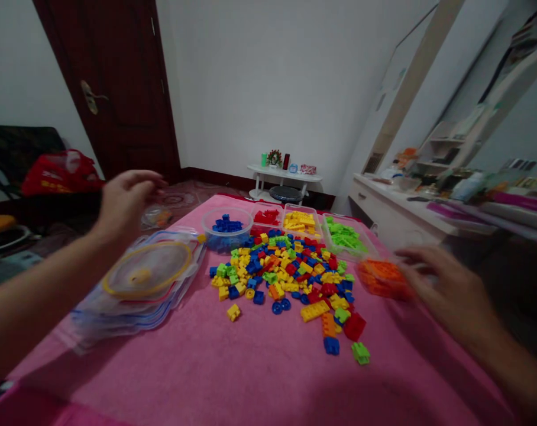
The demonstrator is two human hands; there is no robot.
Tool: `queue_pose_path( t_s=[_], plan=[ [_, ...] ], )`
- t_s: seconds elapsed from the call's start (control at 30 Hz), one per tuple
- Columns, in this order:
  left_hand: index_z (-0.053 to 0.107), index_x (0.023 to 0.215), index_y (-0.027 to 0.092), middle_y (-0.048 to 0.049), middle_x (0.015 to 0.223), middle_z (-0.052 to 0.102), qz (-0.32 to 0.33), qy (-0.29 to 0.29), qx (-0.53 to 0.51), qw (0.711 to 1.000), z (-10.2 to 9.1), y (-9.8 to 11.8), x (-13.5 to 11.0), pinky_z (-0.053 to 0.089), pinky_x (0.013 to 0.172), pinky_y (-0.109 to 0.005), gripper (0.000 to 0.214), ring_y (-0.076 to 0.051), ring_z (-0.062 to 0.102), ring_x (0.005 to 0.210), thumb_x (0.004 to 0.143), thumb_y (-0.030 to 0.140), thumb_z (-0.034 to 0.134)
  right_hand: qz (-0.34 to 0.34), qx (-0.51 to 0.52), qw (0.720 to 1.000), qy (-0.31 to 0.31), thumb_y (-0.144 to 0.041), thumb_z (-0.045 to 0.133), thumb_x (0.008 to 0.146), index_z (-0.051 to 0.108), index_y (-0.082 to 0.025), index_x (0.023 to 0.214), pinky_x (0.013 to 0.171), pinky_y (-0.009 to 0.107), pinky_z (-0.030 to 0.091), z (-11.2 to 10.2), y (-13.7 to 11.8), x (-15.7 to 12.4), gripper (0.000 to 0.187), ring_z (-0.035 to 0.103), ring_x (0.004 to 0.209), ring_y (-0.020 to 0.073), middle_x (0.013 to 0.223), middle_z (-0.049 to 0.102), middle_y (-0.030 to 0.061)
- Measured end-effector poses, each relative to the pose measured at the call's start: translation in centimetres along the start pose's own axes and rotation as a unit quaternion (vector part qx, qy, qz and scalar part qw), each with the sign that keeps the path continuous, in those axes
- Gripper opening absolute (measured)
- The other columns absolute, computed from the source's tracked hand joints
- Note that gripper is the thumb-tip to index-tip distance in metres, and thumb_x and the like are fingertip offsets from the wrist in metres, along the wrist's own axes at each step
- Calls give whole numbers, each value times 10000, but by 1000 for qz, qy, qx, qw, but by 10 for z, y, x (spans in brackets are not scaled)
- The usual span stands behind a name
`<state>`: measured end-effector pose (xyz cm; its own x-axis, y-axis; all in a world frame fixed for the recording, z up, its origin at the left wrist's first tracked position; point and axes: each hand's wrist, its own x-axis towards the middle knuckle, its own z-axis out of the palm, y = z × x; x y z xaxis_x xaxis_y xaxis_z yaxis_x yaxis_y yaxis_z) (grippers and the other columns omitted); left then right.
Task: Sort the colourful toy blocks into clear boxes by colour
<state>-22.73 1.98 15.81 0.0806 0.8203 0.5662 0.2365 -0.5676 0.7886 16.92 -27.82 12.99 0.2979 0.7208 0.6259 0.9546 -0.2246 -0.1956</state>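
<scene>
A: Far left: left hand [126, 198] raised over the stack of lids [139, 284], fingers curled, grip impossible to read. Lids parked aside, clear of the bricks.

B: Middle: mixed pile [290, 278] on the pink cloth [251, 378], open tubs [300, 222] sorted by colour just behind, within easy reach. Then right hand [441, 284], fingers spread wide, holding nothing, just beside the orange tub [381, 278].

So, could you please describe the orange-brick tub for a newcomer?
Find the pink table and its heap of mixed bricks. Right of the heap, beside the right hand, sits the orange-brick tub: the only one holding orange, set apart from the other tubs.
</scene>
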Motion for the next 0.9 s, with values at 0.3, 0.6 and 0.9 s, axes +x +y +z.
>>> queue_pose_path(
  t_s=[0.3,0.6,0.9],
  plan=[
    [683,944,166,-52,934,687,182,-252,48,949,176,7,-64,460,834,-299,231,-170,609,895,782,143,520,11,31,986,-162,-220,556,773,690,-191,955,801,284,444,126,-76,82,227,615,902,185,979,691,57],
    [677,887,184,-36,873,670,146,-308,103,935,176,-36,-87,432,747,-262,211,-168,588,837,844,230,475,26,32,975,-218,-247,553,792,654,-180,1105,911,311,412,166,-62,54,335,582,1043,212,1106,653,79],
    [666,891,198,-40,887,615,152,-339,108,922,175,-34,-90,420,770,-270,198,-169,551,875,857,240,475,10,26,969,-246,-279,561,795,662,-195,1099,893,296,422,156,-64,59,332,598,1018,211,1089,669,73]
  ],
)
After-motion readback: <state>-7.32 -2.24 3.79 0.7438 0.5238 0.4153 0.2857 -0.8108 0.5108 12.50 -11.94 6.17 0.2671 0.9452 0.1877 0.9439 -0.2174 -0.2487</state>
